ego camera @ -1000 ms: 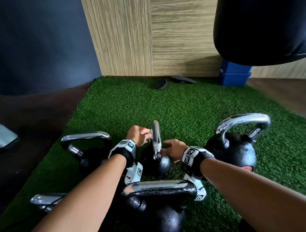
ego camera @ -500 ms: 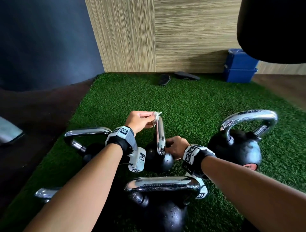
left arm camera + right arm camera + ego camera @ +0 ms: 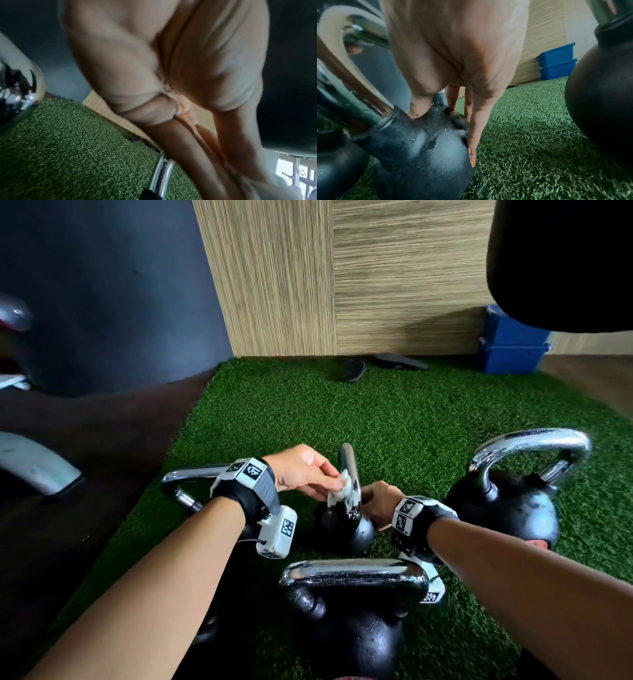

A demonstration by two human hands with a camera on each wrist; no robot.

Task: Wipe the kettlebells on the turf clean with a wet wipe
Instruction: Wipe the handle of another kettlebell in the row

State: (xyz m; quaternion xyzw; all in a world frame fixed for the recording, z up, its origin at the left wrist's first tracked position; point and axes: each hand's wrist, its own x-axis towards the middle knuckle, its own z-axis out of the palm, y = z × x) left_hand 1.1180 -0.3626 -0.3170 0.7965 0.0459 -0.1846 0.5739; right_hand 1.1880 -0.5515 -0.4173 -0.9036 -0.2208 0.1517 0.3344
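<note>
Left hand (image 3: pixel 301 470) fingers (image 3: pixel 325 479) pinching wet wipe (image 3: pixel 340 489) against chrome handle (image 3: pixel 349 474) of small kettlebell (image 3: pixel 346 529), centre of turf (image 3: pixel 376 419); right hand (image 3: pixel 378 505) fingers spread straight on black ball at 3 o'clock, steadying. Step in hand: handle wipe. Next, likely: rub down handle, onto ball; bigger kettlebells at 3, 6, 9 o'clock after

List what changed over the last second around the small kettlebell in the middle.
The left hand, pinching the wet wipe, went up the small kettlebell's chrome handle to its top, then back down to the middle. The right hand stayed on the black ball, steadying it. The other kettlebells stayed put on the turf.
</note>
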